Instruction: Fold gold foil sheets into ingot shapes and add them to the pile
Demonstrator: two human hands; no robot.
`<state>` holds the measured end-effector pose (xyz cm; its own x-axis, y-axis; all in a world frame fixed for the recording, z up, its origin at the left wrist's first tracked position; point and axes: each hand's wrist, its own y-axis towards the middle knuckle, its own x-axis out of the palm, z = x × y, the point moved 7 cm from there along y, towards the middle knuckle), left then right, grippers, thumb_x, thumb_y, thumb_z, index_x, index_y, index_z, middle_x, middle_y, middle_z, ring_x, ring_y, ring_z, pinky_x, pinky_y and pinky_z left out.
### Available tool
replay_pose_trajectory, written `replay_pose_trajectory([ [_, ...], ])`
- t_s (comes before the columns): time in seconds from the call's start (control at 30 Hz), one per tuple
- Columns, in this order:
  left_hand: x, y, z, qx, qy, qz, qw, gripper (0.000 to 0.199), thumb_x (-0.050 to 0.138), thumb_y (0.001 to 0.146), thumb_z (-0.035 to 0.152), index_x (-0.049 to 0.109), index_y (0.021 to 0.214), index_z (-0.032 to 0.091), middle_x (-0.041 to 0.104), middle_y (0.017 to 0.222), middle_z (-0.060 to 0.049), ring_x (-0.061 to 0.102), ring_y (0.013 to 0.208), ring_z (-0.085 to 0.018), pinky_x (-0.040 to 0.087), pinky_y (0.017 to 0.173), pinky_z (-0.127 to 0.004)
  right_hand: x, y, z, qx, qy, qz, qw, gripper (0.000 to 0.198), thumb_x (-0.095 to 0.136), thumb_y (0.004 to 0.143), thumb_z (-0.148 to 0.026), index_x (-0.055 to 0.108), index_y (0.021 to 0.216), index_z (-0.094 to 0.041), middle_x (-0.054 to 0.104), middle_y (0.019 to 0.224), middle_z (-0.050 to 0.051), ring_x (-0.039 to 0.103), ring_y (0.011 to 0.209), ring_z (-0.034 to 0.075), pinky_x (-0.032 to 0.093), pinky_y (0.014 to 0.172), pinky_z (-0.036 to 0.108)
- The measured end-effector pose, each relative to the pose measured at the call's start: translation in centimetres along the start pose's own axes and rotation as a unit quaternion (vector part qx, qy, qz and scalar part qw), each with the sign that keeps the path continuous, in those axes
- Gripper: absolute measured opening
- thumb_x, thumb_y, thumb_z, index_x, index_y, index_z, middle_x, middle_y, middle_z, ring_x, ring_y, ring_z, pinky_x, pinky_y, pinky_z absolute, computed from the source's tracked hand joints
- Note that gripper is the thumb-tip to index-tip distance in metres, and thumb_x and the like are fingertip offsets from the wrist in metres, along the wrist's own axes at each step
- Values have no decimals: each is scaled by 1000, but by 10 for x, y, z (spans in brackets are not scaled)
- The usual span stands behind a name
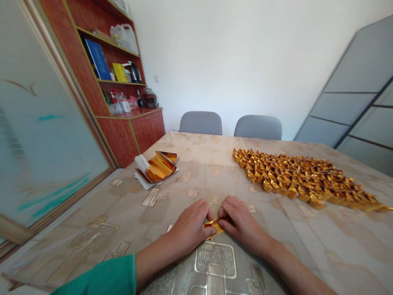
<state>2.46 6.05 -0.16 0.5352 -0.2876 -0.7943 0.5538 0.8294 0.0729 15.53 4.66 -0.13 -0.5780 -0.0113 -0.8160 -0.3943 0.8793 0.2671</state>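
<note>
A small folded piece of gold foil paper (218,230) is held between my two hands, low over the near middle of the table. My left hand (194,223) grips its left end, thumb on the near side and fingers curled behind. On the other end, my right hand (238,217) is closed with its thumb pressed against the paper. Parts of the foil are hidden under my fingers. To the left lies a stack of loose gold foil sheets (161,167) with white backing, curled at the edges. Rows of folded gold foil ingots (291,176) cover the right side.
The table (184,147) wears a patterned, glossy cover. Two grey chairs (200,123) stand at its far side. A red-brown cabinet (147,127) with shelves of household items is at the back left, beside a frosted glass door (46,123). Grey panels (353,94) stand right.
</note>
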Motion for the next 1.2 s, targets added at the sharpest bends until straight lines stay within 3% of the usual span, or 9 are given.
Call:
replay_pose_trajectory([
  [0.27,10,9,-13,-31,-200,29,979,15,65,74,19,67,88,17,60,68,2,53,64,-14,35,59,-24,-3,2,-3,-19,52,28,998,13,65,87,-14,56,79,-21,60,80,-2,54,85,19,34,82,34],
  [0.37,5,11,-11,-21,-279,56,958,8,65,74,21,68,80,16,58,66,2,52,63,-14,37,59,-23,-7,3,2,17,158,57,986,11,64,86,-20,58,77,-22,60,78,-1,54,80,19,37,78,33],
  [0.43,-1,11,-8,-17,-316,76,946,12,66,73,22,68,83,16,58,67,2,52,63,-13,39,59,-23,-9,5,10,51,278,60,957,5,64,85,-27,61,84,-23,61,78,-1,55,76,18,39,72,31],
  [0.53,-10,9,-9,-28,-343,110,932,19,69,70,24,68,87,16,58,67,2,52,62,-13,39,59,-23,-17,6,31,118,421,94,894,21,67,83,-39,62,98,-26,61,75,-2,54,67,18,40,63,29],
  [0.67,-19,10,-18,-57,-417,167,891,28,75,68,28,67,93,16,57,66,4,52,59,-11,39,57,-21,-36,-1,53,192,464,206,840,34,68,78,-52,63,97,-24,62,71,-1,57,70,20,43,69,32],
  [0.83,-22,14,-20,-80,-509,236,824,40,81,64,34,64,96,17,61,68,4,56,62,-12,43,58,-21,-13,7,18,194,551,134,800,50,54,83,-69,68,92,-22,67,86,7,60,76,21,47,71,35],
  [0.9,-18,17,-15,-79,-532,239,808,42,82,64,37,63,97,18,61,69,4,57,62,-12,44,57,-21,-5,13,1,178,557,124,802,41,68,79,-60,69,94,-22,69,93,7,61,82,21,48,76,35],
  [1.03,-7,20,-6,-76,-568,214,791,43,85,64,38,64,96,17,62,72,3,59,66,-12,46,62,-22,-9,19,-3,152,540,204,802,35,76,73,-51,67,84,-20,66,77,1,58,73,18,45,73,31],
  [1.2,4,23,-2,-81,-566,116,812,35,83,65,41,69,81,13,69,80,-5,61,74,-15,46,71,-25,-17,17,3,129,499,194,834,32,80,68,-48,65,72,-20,60,66,-2,51,62,15,39,61,28],
])
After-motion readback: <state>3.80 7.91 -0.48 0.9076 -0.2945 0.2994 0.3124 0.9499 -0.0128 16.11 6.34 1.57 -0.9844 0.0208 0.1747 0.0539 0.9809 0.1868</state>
